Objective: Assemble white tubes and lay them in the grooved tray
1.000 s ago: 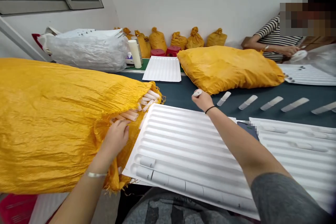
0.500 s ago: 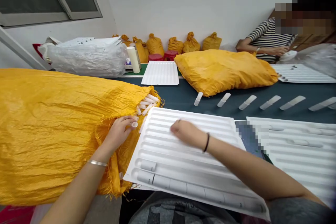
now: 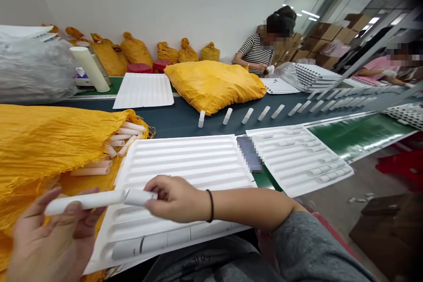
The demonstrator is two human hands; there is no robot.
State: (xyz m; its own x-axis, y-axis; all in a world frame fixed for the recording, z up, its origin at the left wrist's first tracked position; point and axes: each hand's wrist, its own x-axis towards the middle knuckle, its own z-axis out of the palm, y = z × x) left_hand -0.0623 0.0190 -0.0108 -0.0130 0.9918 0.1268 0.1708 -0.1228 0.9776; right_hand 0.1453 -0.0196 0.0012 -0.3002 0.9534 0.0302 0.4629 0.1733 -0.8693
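Your left hand (image 3: 49, 242) curls its fingers (image 3: 71, 211) loosely around a long white tube (image 3: 84, 200), while your right hand (image 3: 176, 198) pinches a short white cap (image 3: 140, 197) at the tube's end. Both hover over the near corner of a ribbed white tray (image 3: 185, 163) on the counter (image 3: 172, 119). An open yellow sack (image 3: 49, 141) of tubes lies to your left. Beyond, more tubes stand spaced along the dark belt, and a person in a striped shirt (image 3: 254, 50) works by the white wall.
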